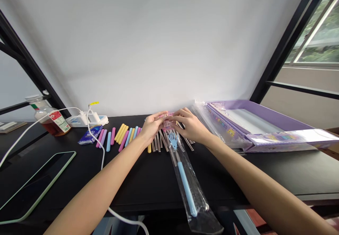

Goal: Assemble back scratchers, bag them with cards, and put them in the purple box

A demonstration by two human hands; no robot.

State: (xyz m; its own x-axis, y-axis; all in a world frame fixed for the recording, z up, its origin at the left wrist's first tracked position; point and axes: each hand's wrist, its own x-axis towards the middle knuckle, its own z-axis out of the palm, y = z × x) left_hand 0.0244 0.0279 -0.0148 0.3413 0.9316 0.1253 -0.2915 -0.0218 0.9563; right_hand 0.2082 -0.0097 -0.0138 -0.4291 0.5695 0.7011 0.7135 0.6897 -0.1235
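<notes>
A back scratcher (pixel 187 189) with a light-blue hand-shaped head and blue handle lies inside a long clear plastic bag (pixel 201 189). The bag's lower end reaches over the table's front edge. At its top is a pink printed part (pixel 167 124), partly covered by fingers. My left hand (pixel 151 127) is closed on this top end from the left, and my right hand (pixel 189 124) pinches it from the right. Several thin metal rods (pixel 157 144) lie beneath and around the bag's upper part. Coloured handle tubes (pixel 122 133) in yellow, pink, blue and purple lie left of my left hand.
On the right stands a purple open box (pixel 246 104) with clear plastic wrapping (pixel 212 124) beside it. To the left are a phone (pixel 37 185), a blue packet (pixel 90 135), a power strip (pixel 102 119), a bottle (pixel 50 116) and a white cable (pixel 102 161) crossing the table.
</notes>
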